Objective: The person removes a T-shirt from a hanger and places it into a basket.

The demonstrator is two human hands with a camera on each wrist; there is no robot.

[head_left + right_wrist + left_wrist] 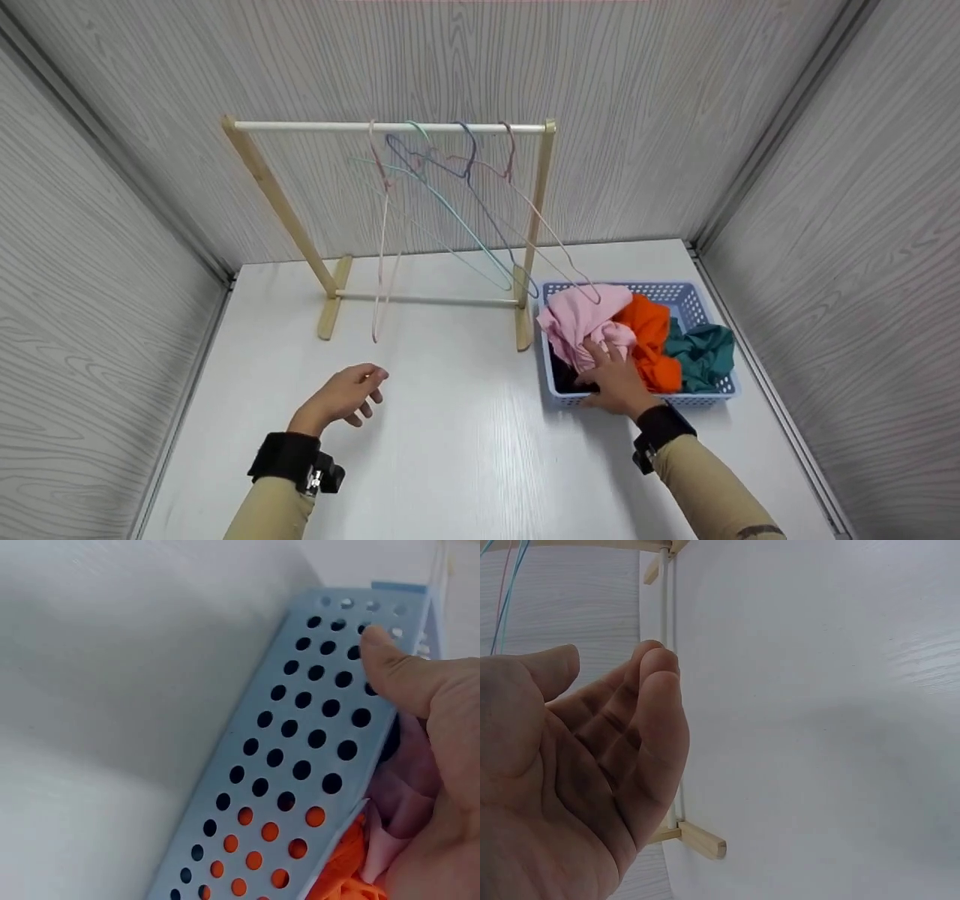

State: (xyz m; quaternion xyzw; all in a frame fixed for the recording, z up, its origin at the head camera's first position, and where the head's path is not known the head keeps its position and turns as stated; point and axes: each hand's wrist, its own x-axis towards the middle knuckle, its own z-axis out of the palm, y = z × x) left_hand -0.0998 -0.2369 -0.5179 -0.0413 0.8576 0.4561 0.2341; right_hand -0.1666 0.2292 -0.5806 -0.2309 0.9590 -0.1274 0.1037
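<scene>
Head view: my right hand (616,379) grips the pink cloth (581,319) in the blue basket (697,300) at right; my left hand (341,395) hovers relaxed, holding nothing.

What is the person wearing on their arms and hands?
Both hands, left hand and right hand, are bare. Each arm has a tan long sleeve and a black wrist strap; the left strap carries a small metal-and-black camera mount.

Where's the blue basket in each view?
Head: blue basket at right on the table, right hand reaching into it.
Left wrist: not in view.
Right wrist: its perforated wall fills the centre.
Shared landmark: pink cloth under the right hand.
</scene>
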